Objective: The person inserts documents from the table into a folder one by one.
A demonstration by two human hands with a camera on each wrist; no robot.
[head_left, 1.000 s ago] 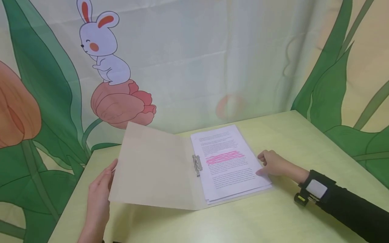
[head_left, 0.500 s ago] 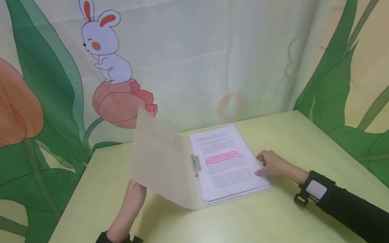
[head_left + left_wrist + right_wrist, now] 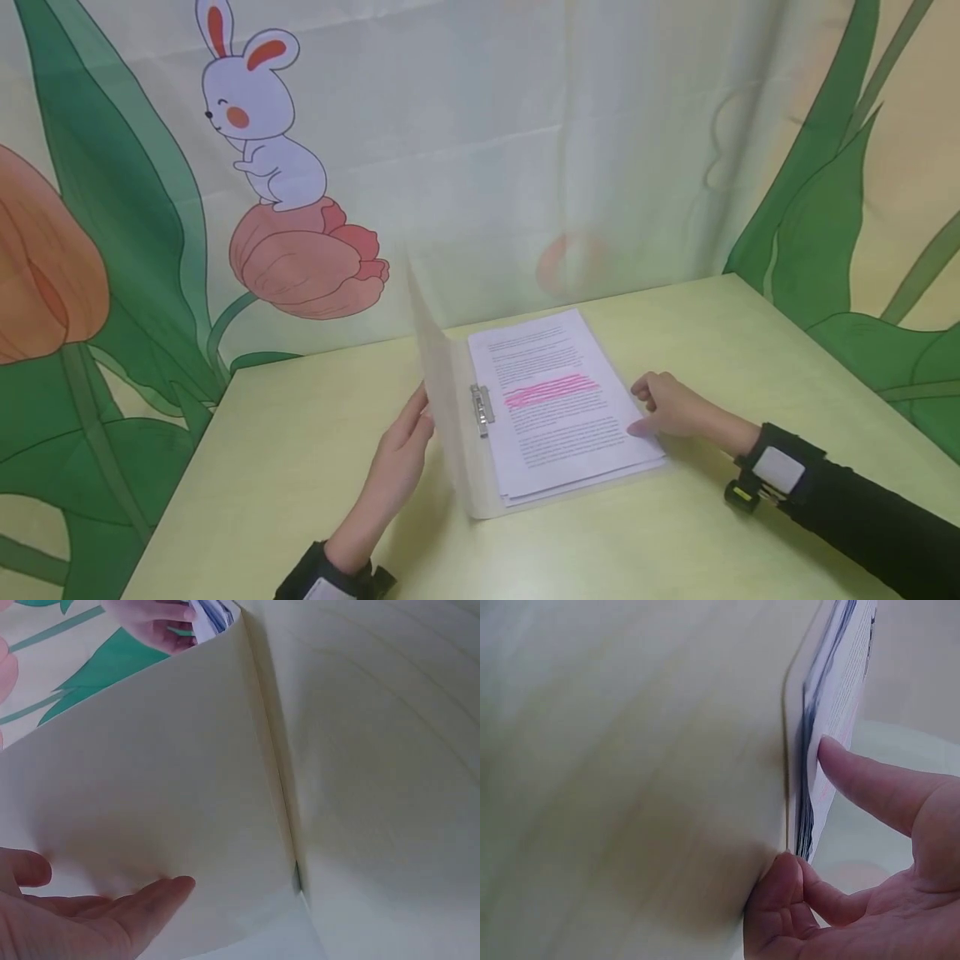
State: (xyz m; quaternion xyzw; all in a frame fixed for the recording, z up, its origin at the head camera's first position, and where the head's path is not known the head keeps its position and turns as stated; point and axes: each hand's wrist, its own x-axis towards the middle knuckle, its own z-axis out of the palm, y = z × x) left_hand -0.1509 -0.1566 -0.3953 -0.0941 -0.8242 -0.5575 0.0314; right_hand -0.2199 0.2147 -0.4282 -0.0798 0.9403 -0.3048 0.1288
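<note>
A pale file folder [image 3: 438,400] lies on the table with its cover standing nearly upright on the left. Inside it is a stack of printed papers [image 3: 555,450] with pink highlighter strokes across the top page, beside a metal clip [image 3: 480,408]. My left hand [image 3: 397,458] is behind the cover; in the left wrist view, its extended fingers [image 3: 161,896] touch the outer face. At the right edge, my right hand [image 3: 671,406] holds the folder and papers, its thumb [image 3: 847,761] on the sheets and its other fingers curled at the folder's edge.
The light wood-grain table [image 3: 300,450] extends around the folder on all sides. Behind it hangs a cloth backdrop [image 3: 480,167] printed with a rabbit, tulips and green leaves. Both wrists wear black straps with small devices [image 3: 780,468].
The cover has swung up from a low slant on the left to nearly upright, my left hand moving rightward behind it. My right hand and the papers have stayed in place.
</note>
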